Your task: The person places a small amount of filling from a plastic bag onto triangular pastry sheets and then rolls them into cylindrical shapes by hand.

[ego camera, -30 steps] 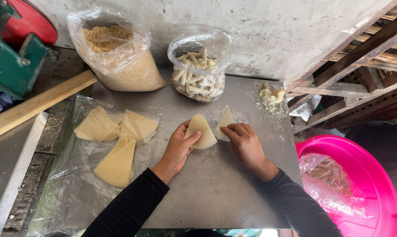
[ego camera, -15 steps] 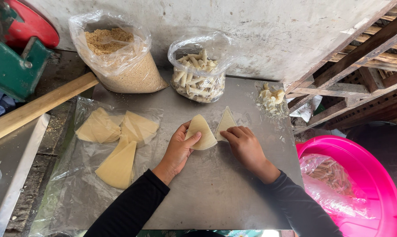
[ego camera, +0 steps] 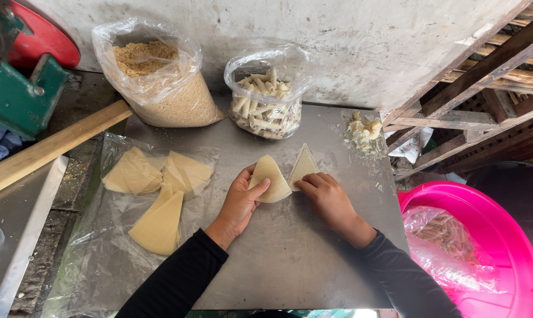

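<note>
Two pastry triangles (ego camera: 271, 178) lie mid-frame on the metal surface (ego camera: 290, 253), the left hand (ego camera: 241, 200) pinching one, the right hand (ego camera: 328, 197) pressing curled fingers on the other, two bags (ego camera: 160, 76) above.

Bare metal tabletop (ego camera: 290, 259) near; two bags (ego camera: 266, 97) and pale wrappers (ego camera: 160, 194) beyond.

Setting: rough, small-scale food-preparation area, not a home kitchen. Evidence: metal worktop (ego camera: 290, 265) set against a stained plaster wall (ego camera: 349, 47); bare timber framing (ego camera: 484, 88) at upper right. Bulk ingredients in open plastic bags at top centre: crumbs (ego camera: 160, 82) and rolled sticks (ego camera: 266, 109). Wrappers (ego camera: 160, 194) stacked on plastic sheet, left. Green machine (ego camera: 16, 97) at upper left; pink tub (ego camera: 514, 247) at lower right.
</note>
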